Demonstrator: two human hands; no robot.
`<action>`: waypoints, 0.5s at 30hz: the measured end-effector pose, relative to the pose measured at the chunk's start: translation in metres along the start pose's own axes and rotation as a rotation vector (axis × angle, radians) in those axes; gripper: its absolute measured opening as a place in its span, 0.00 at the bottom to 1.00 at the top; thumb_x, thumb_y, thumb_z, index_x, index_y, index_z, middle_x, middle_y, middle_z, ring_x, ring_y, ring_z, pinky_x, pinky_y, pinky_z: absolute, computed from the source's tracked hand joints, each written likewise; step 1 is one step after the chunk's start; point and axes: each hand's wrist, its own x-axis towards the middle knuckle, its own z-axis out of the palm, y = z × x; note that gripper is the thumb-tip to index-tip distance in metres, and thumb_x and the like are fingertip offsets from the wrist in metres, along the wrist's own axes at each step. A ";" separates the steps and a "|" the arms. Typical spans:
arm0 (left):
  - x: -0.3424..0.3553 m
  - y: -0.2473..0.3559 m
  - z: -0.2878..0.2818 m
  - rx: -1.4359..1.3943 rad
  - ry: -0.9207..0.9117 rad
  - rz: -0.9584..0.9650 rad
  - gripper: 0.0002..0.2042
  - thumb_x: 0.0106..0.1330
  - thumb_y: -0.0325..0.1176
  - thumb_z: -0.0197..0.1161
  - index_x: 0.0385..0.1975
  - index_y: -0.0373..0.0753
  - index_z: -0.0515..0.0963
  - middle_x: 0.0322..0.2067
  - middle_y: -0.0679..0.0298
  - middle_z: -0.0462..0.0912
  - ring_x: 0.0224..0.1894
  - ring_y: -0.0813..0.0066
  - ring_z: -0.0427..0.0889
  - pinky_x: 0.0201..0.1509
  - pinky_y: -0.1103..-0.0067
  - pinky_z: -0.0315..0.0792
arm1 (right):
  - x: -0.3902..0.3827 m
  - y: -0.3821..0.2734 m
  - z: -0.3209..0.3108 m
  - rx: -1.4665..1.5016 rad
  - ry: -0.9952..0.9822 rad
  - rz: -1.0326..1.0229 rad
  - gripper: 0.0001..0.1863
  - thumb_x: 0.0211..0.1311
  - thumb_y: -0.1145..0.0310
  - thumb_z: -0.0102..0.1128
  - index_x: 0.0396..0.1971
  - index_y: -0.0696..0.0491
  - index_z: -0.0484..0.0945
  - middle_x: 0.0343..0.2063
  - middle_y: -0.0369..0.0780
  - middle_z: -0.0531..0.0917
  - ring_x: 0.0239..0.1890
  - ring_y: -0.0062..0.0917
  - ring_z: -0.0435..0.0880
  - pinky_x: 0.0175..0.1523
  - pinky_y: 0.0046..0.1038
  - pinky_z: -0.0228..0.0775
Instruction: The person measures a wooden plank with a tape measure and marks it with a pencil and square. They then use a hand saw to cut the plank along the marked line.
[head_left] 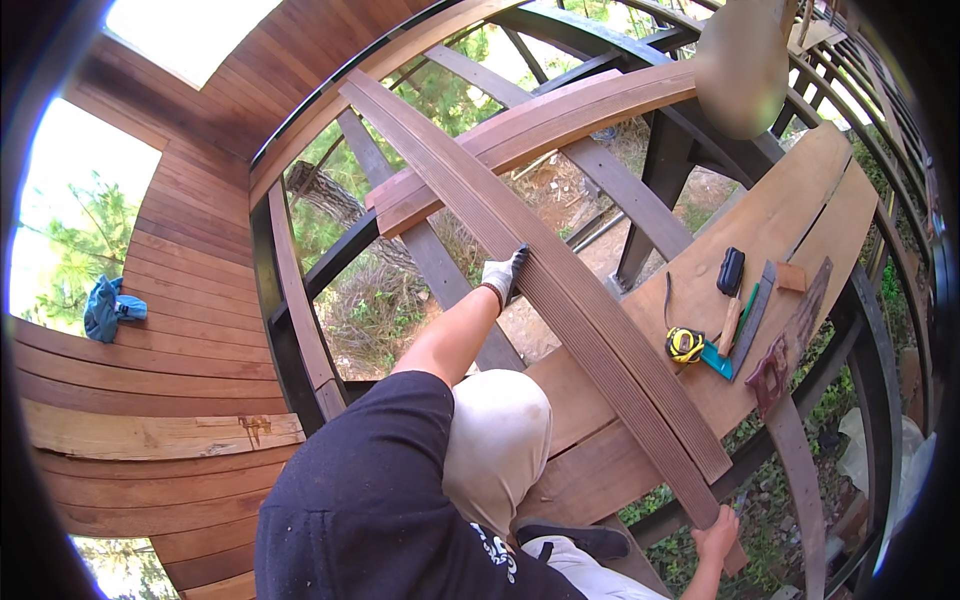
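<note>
Two long, reddish-brown grooved deck boards lie side by side, slanting from upper left to lower right. The left board (625,405) reaches farther toward the lower right than the right board (662,402). My left hand (505,272), in a white glove with dark fingertips, is closed over the left edge of the boards near their middle. Bare, my right hand (718,535) wraps round the near end of the longer board; some of its fingers are hidden beneath. A curved wooden beam (560,125) crosses under the boards toward their far end.
Wide planks (570,480) support my knee. On planks at right lie a tape measure (684,345), a black case (731,270), a square (716,358), a pencil-like green stick (747,308) and a handsaw (768,380). Open gaps between dark beams (655,190) show ground below. Blue cloth (108,308) lies left.
</note>
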 end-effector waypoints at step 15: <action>0.018 -0.010 0.001 -0.038 0.147 0.069 0.36 0.51 0.45 0.82 0.55 0.29 0.74 0.46 0.50 0.84 0.42 0.56 0.87 0.41 0.62 0.85 | -0.010 -0.002 0.010 -0.026 0.046 -0.009 0.41 0.26 0.70 0.80 0.49 0.58 0.72 0.47 0.48 0.77 0.53 0.48 0.73 0.60 0.44 0.67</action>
